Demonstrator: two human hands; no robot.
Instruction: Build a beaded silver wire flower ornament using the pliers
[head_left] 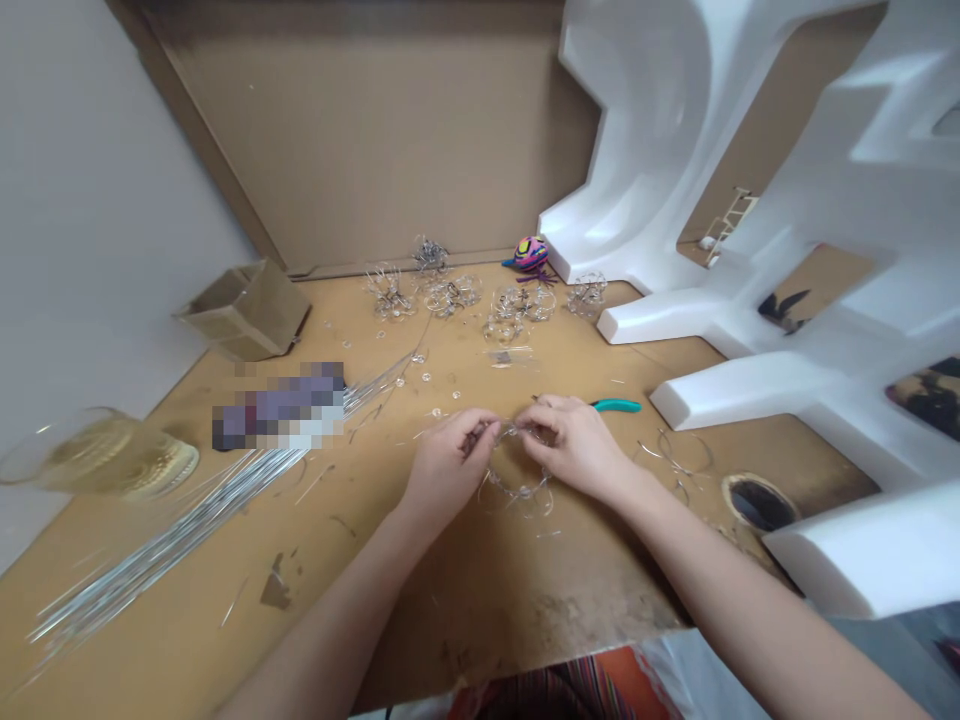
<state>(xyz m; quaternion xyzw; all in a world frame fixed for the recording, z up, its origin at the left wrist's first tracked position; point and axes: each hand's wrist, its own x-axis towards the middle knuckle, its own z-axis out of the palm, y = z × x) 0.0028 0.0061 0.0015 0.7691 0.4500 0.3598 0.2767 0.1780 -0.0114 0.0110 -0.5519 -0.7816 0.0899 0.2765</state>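
Over the middle of the table, both hands pinch the far side of a thin wire ring (523,492) with small clear rings and loops along it. My left hand (454,455) closes thumb and fingers on its left part. Just to the right, my right hand (576,447) pinches it too, the fingertips of both hands a short gap apart. A teal tool handle (619,406) sticks out beyond the right hand; the rest of that tool is hidden. Loose curved wires (675,455) lie to the right of the right wrist.
Long straight wires (195,530) lie in a bundle at left, near a glass of yellowish liquid (142,462), a blurred-out object (277,405) and a cardboard box (251,315). Several wire pieces (452,293) and a colourful ball (530,253) sit at the back. A white frame (701,395) borders the right.
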